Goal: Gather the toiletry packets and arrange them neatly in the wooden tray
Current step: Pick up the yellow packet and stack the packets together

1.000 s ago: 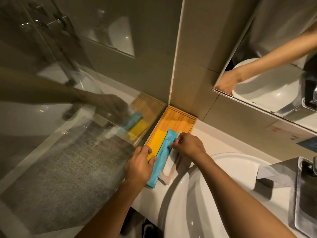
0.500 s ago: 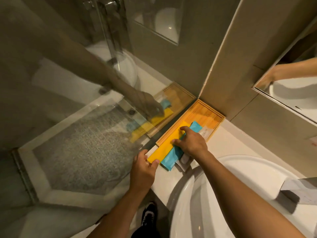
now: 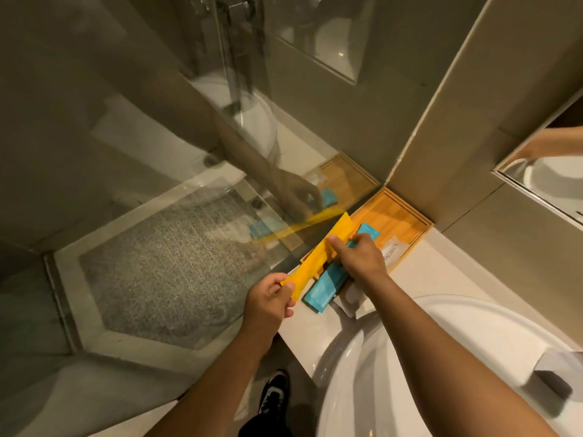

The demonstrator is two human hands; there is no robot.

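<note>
A wooden tray (image 3: 400, 212) sits in the counter corner against the tiled wall and the glass. My left hand (image 3: 268, 299) pinches the near end of a long yellow packet (image 3: 318, 257), which is lifted and slanted over the tray's left edge. My right hand (image 3: 359, 257) presses on the yellow packet's middle and covers part of a blue packet (image 3: 323, 288) lying half out of the tray's near end. A white packet (image 3: 391, 252) with print lies along the tray's right side. Another pale packet (image 3: 351, 299) pokes out under my right wrist.
A white round basin (image 3: 457, 357) fills the counter at lower right. A glass shower partition (image 3: 189, 152) stands directly left of the tray and reflects it. A mirror (image 3: 555, 178) hangs at upper right. A grey folded item (image 3: 555, 361) rests at the basin's right edge.
The yellow packet has been raised off the tray, my left hand now gripping its near end. My right hand slid onto its middle. The camera view shifted left and down.
</note>
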